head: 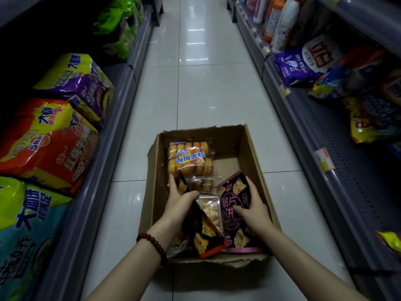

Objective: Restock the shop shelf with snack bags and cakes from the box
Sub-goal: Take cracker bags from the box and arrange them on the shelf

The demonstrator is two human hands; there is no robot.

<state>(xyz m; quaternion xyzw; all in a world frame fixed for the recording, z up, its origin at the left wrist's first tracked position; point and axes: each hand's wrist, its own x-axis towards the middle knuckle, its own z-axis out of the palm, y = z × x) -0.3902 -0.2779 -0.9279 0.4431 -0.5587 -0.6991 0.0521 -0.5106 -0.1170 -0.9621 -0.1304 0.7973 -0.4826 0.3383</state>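
Brown cardboard box point(249, 148) sits on the floor between the shelves. The left hand point(180, 203) grips an orange-edged cracker bag point(204, 233), the right hand point(253, 211) a pink one point(233, 205). Best lift both straight up, gently, so the cake pack point(189, 158) stays put.

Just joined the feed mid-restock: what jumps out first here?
Two hands in a cardboard box on the aisle floor: the left hand grips a black-and-orange cracker bag, the right hand a black-and-pink cracker bag. Behind them lies a pack of sponge cakes.
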